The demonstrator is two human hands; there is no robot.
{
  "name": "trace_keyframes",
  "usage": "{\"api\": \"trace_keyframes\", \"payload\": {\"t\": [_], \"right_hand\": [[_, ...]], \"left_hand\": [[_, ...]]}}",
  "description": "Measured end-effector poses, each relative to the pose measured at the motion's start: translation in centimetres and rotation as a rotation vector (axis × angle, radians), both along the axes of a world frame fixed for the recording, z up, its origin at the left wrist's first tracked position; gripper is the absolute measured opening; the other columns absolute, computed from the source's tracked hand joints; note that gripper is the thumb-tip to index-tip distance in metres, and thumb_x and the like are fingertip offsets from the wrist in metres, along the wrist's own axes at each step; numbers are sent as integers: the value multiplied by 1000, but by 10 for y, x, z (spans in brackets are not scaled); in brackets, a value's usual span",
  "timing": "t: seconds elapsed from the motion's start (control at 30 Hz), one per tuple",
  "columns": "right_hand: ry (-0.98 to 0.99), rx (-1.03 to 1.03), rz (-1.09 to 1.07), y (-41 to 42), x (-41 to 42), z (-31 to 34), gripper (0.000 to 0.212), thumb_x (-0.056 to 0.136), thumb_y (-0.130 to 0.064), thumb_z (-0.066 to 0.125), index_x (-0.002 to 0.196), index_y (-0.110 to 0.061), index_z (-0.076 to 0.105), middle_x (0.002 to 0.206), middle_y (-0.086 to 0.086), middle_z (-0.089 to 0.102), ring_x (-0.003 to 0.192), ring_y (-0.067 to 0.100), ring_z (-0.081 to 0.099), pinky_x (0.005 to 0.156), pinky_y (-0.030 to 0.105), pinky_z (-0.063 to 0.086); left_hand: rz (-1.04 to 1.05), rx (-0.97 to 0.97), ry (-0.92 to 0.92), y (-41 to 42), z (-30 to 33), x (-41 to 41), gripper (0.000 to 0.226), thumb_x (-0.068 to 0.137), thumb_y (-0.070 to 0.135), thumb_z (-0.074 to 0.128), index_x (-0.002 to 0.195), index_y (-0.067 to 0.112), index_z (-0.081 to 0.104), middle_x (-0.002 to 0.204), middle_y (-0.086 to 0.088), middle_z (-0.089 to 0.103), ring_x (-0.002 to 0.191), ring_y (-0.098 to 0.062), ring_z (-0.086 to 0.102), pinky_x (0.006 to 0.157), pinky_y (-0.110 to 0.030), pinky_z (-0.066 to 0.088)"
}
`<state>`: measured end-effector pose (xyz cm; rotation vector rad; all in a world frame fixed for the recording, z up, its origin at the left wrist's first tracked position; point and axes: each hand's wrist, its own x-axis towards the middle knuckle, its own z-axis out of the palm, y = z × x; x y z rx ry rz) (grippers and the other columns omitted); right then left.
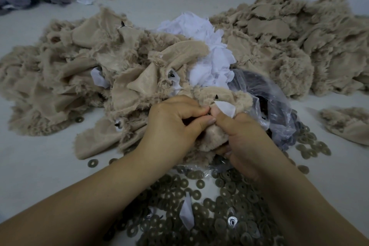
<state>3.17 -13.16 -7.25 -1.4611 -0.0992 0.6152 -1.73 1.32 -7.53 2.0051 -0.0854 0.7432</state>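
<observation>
Plush piece (pixel 237 96): beige fur with a white backing patch (pixel 226 109), held up just beyond the washer heap (pixel 209 205), between both hands.

Left hand (pixel 171 124): fingers curled, thumb and forefinger pinching the fabric edge where the two hands meet.

Right hand (pixel 243 138): thumb pressed on top beside the patch, other fingers wrapped under the fold, so it clasps the piece from below.

Thumb tips nearly touch. A small dark object sits between them, possibly an eye stem or a washer; too small to tell.

A black stud (pixel 216 97) stands out of the fabric on the side of the pinch away from the heap.

Long axis of the piece runs from the pinch rightward and away from the heap, toward the plastic bag (pixel 275 110).

Judgement: the work point lies at the fingertips, equally near both hands. Loose washers lie directly under the right wrist, so the right hand is better placed to fetch one.
</observation>
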Motion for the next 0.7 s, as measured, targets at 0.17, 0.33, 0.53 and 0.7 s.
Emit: {"api": "trace_keyframes", "payload": {"t": [0.17, 0.33, 0.53, 0.7], "right_hand": [[13, -21, -71, 3, -2, -2, 39, 98, -41, 56, 111, -6, 67, 101, 17, 75, 96, 33, 73, 89, 53, 56], [-5, 1, -94, 6, -6, -6, 43, 97, -42, 57, 115, -4, 65, 101, 14, 76, 96, 29, 73, 83, 46, 58], [21, 33, -75, 6, -7, -6, 44, 95, -41, 57, 118, -5, 64, 106, 16, 75, 100, 33, 72, 92, 55, 55], [15, 120, -108, 9, -10, -7, 52, 80, -45, 61, 112, -5, 67, 102, 18, 75, 99, 35, 72, 93, 58, 54]], "left_hand": [[-21, 52, -12, 1, 2, -2, 17, 79, 10, 80, 94, 4, 78, 86, -2, 74, 81, -5, 68, 77, -13, 52], [-26, 33, -19, 1, -1, 0, 11, 83, 13, 75, 90, 5, 79, 83, 2, 72, 79, -3, 67, 75, -13, 51], [-4, 166, -80, 3, -7, -2, 14, 82, 12, 74, 92, 2, 78, 89, -5, 74, 82, -7, 67, 80, -15, 54], [-7, 149, -124, 1, -5, 0, 12, 85, 13, 72, 89, 3, 78, 85, -4, 74, 80, -5, 66, 77, -12, 52]]}}
